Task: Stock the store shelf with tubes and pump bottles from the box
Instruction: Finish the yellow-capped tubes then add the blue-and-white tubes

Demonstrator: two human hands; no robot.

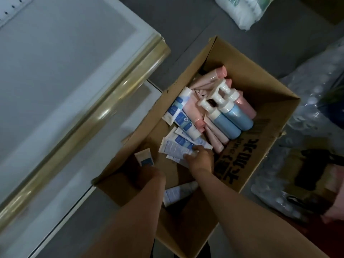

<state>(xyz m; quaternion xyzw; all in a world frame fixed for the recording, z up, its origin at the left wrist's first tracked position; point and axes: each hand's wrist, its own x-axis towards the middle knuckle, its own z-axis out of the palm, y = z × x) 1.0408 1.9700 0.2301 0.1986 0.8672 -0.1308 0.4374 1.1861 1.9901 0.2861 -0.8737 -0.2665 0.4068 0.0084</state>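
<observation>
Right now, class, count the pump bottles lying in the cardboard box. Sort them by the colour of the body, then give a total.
In the box:
Blue pump bottles: 2
Pink pump bottle: 1
Total: 3

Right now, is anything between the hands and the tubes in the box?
Nothing visible. The right hand already rests on the white-and-blue tubes in the open cardboard box; the left hand holds another tube at the box's near-left edge.
</observation>
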